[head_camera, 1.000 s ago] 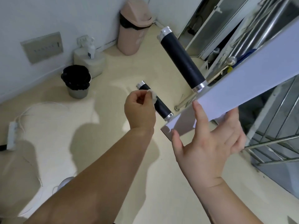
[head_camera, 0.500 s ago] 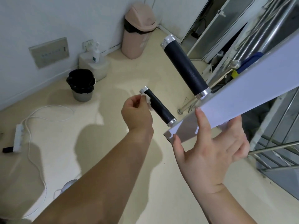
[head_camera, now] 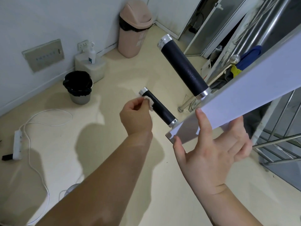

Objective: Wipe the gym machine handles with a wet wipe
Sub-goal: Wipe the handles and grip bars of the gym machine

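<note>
Wiping the small handle (head_camera: pixel 158 108)
My left hand (head_camera: pixel 136 115) pinches the wet wipe (head_camera: pixel 149 103) at its cap; right hand (head_camera: pixel 211 150), fingers spread, steadies the panel (head_camera: pixel 244 88). Next I'd drag rightward from the pinch.

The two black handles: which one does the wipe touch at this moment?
The smaller, lower handle: the left hand pinches the wet wipe against it near its free end. The bigger upper handle has nothing on it.

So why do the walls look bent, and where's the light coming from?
Head view: the wide-angle lens bows straight edges near the borders; the person's shadows fall leftward on the floor, so light likely comes from the right; a bright patch lies beyond the lower handle.
</note>
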